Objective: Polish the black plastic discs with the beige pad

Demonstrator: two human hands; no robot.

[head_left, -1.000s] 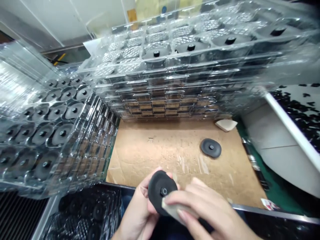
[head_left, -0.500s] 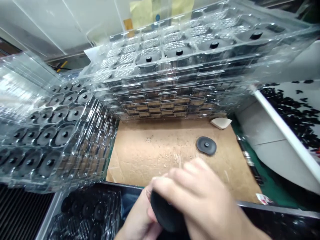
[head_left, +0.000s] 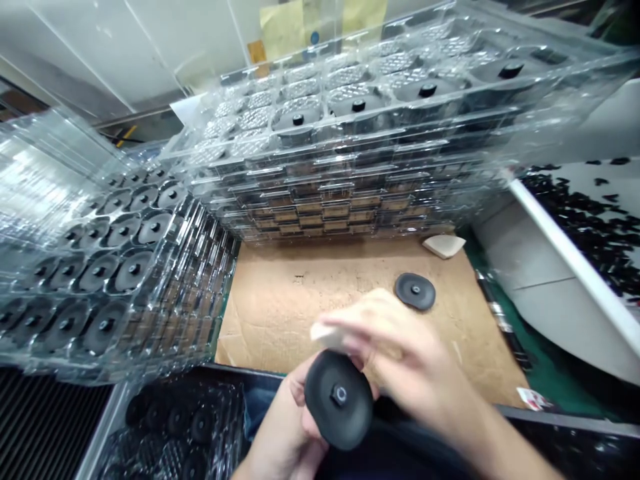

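My left hand (head_left: 290, 420) grips a black oval disc (head_left: 345, 420) by its edge, its central stud facing me. Just above it, my right hand (head_left: 400, 347), smeared by motion, pinches a small white pad (head_left: 327, 333) close to the disc's upper rim. Whether the pad touches the disc I cannot tell. A second, similar disc (head_left: 415, 291) lies stud-up on the cardboard sheet (head_left: 300, 300), beyond my right hand. Farther back on the cardboard rests an off-white wedge-shaped pad (head_left: 444, 246).
A tall stack of clear plastic trays (head_left: 325, 173) spans the back, with several discs in its top tray. Another tray stack (head_left: 120, 267), full of discs, stands at left. At lower left sits a dark tray (head_left: 170, 427). A white bin (head_left: 565, 247) of small black parts is at right.
My right hand has lifted off the disc and moved slightly up, bringing the white pad into sight. The disc in my left hand has turned so its studded face shows.
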